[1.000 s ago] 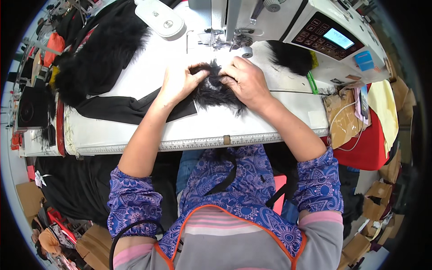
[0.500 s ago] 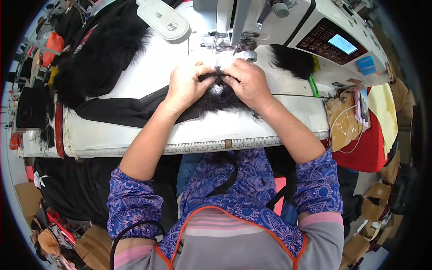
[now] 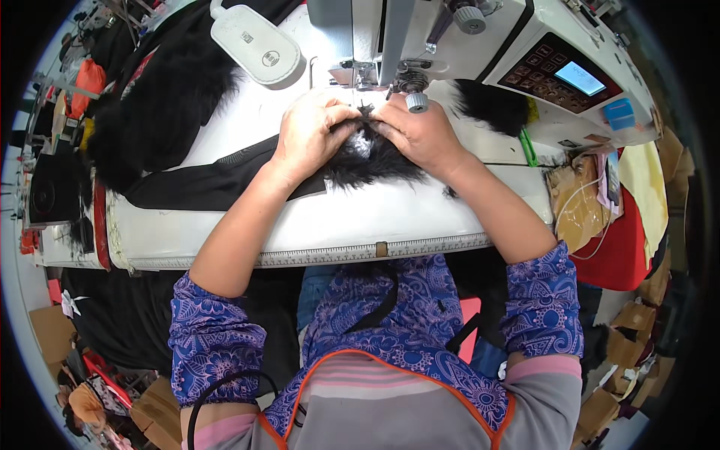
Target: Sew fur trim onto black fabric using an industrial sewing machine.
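The left hand (image 3: 311,136) and right hand (image 3: 421,136) have drawn closer together than a second ago, their fingertips pinching the upper edge of a black fur piece (image 3: 375,163). It lies on the sewing table (image 3: 375,217), between the ruler-marked front edge and the presser foot (image 3: 365,75), just short of the foot.

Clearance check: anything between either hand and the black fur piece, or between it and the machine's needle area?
Nothing visible: the left hand and right hand both pinch the black fur piece, and only white work surface shows between its top tip and the sewing machine's needle area.
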### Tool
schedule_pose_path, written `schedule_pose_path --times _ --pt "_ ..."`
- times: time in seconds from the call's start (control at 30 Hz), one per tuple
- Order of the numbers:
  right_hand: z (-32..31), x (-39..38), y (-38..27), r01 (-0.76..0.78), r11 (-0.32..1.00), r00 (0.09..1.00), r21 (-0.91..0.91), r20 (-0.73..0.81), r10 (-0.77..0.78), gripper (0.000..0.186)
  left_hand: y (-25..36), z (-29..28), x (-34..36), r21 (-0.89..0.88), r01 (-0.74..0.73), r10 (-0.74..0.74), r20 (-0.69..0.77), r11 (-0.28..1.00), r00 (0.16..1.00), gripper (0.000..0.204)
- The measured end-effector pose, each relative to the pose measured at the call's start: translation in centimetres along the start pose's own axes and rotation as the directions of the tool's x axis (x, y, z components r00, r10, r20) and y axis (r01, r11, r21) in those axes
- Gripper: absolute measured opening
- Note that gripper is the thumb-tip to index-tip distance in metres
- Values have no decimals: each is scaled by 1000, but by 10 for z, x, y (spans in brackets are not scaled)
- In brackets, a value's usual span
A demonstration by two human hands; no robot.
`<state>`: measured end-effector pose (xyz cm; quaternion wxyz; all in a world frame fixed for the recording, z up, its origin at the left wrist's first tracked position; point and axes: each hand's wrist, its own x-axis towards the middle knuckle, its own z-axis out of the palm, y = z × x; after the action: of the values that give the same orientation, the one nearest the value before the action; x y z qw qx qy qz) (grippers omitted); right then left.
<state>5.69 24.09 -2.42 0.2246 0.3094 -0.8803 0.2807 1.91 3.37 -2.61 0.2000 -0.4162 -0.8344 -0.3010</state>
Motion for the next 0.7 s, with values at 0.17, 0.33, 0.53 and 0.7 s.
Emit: schedule_pose_path --times 0.17,0.33,0.53,0.7 --pt "1 5 -1 -98 994 995 46 1 98 18 -4 2 2 -153 79 -82 -17 985 996 18" --pt "5 10 8 -260 963 958 -68 104 266 19 -5 4 7 -187 155 -161 -19 970 987 19" --pt "7 12 12 -300 947 938 -112 148 314 23 -10 5 8 -198 214 -221 -13 957 975 18" --pt "5 16 10 -387 914 895 -122 189 404 23 -11 4 10 -152 236 -240 -9 960 971 16"
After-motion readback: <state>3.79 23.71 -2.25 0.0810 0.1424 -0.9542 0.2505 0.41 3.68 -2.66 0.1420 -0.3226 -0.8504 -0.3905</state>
